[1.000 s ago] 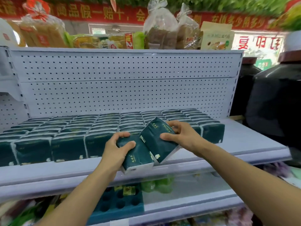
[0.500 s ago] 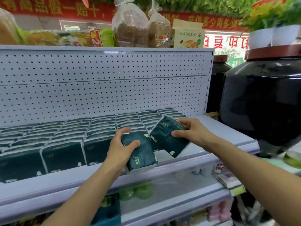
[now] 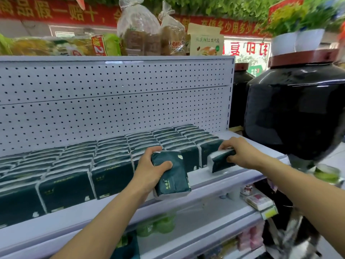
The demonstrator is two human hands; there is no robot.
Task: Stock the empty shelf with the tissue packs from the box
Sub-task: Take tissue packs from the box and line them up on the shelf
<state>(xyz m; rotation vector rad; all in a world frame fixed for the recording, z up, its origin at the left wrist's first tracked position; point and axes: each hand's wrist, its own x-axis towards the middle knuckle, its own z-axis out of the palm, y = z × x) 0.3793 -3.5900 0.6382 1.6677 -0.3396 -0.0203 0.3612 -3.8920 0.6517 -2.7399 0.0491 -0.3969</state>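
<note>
Left hand grips one tissue pack; right hand grips a second tissue pack.

Head view: left thumb lies across the front face of the dark green pack, which is tilted above the front edge of the shelf. Right fingers curl over the top of the second pack, whose lower edge meets the shelf surface just beside the right end of the stocked rows. Those rows stand upright against the perforated back panel. A large black jar stands to the right.
</note>
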